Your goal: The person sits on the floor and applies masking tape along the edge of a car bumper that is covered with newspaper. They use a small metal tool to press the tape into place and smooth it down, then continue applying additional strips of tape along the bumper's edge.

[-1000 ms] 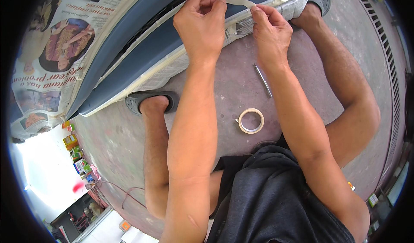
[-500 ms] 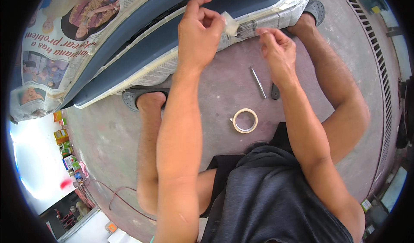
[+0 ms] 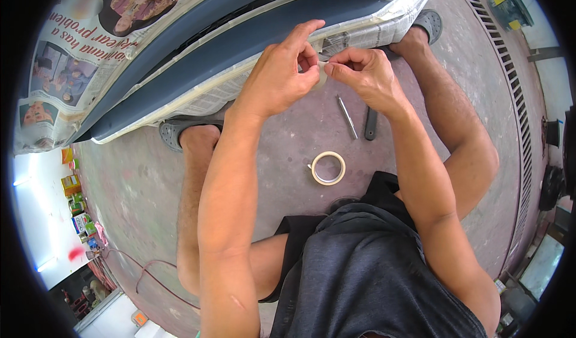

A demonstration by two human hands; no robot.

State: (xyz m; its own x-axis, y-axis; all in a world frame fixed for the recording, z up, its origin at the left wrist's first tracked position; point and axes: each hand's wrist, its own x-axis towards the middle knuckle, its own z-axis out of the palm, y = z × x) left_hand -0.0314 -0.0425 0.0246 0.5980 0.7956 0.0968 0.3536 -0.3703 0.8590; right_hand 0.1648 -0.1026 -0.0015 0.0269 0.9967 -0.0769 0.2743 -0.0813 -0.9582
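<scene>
In front of the masked bumper, my left hand and my right hand meet. Thumb and fingertips of both pinch a small pale piece of masking tape, partly hidden by the fingers. My left index finger points up toward the bumper edge. The blue-grey bumper lies across the top, its lower edge lined with tape and newspaper. On the floor below my hands rests a roll of masking tape. A slim silver pen-like tool lies near a dark-handled tool.
My sandalled feet stand close to the bumper on both sides. Newspaper sheeting covers the panel at upper left. Several cans and boxes line the left wall, with a thin hose on the floor. A drain grate runs along the right.
My right hand has moved left and my left hand slightly down, so their fingertips now meet at the tape piece. The whole view has shifted a little.
</scene>
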